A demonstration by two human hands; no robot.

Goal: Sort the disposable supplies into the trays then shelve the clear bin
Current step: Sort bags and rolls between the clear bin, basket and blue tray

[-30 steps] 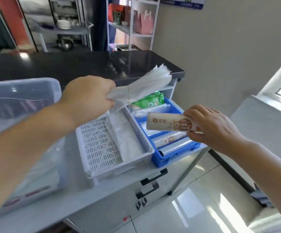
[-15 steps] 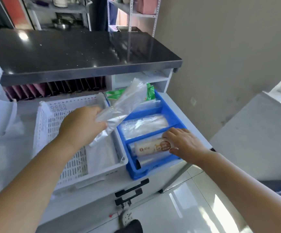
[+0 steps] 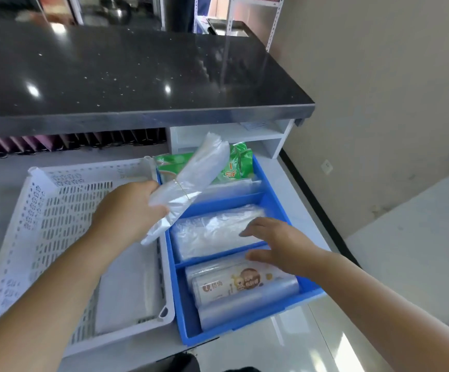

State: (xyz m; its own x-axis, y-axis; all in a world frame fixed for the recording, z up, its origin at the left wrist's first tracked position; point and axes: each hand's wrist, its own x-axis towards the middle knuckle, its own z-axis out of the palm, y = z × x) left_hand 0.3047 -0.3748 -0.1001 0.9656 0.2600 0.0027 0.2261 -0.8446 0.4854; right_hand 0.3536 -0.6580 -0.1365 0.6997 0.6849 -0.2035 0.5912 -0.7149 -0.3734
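My left hand [image 3: 126,210] grips a bundle of clear plastic bags [image 3: 191,181], held tilted over the divide between the white perforated tray [image 3: 43,210] and the blue divided tray [image 3: 279,208]. My right hand [image 3: 277,245] hovers open, fingers spread, over the blue tray's front compartments. A printed roll [image 3: 234,283] lies in the front compartment with clear rolls beside it. Folded clear plastic [image 3: 212,232] fills the middle compartment. Green packets [image 3: 234,165] sit in the rear one. The clear bin is out of view.
Flat clear bags [image 3: 126,285] lie in the white tray. A black countertop [image 3: 137,76] overhangs the trays, with white cubbies [image 3: 244,135] beneath it. A beige wall [image 3: 379,103] and a grey surface [image 3: 419,251] stand to the right, glossy floor below.
My right hand set the printed roll into the blue tray's front compartment and let go of it. My left hand brought the bag bundle down over the trays. The view tilted downward.
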